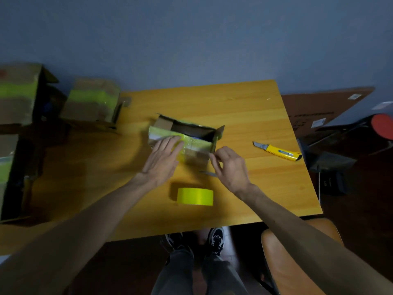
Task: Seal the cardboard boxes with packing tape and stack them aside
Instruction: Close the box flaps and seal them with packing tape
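wood table [244,107] — box [197,155] under both hands, long axis left-right across the fingers. left hand [163,160] flat, fingers straight on its taped side; right hand [230,167] pinches its right corner.

1. The table [234,107] is yellowish wood, smooth, with fine grain lines and a faint sheen.
2. In the middle of the table, the cardboard box [197,156] is matt brown card. The tape band [192,142] across it is glossy, crinkled film.
3. By the table's near edge, the tape roll [195,196] looks like smooth yellow-green plastic.
4. Toward the table's right edge, the knife [278,153] has a shiny yellow plastic body and a bare metal blade.
5. Off the table's left edge, the other boxes [91,101] are dull cardboard under slick tape.
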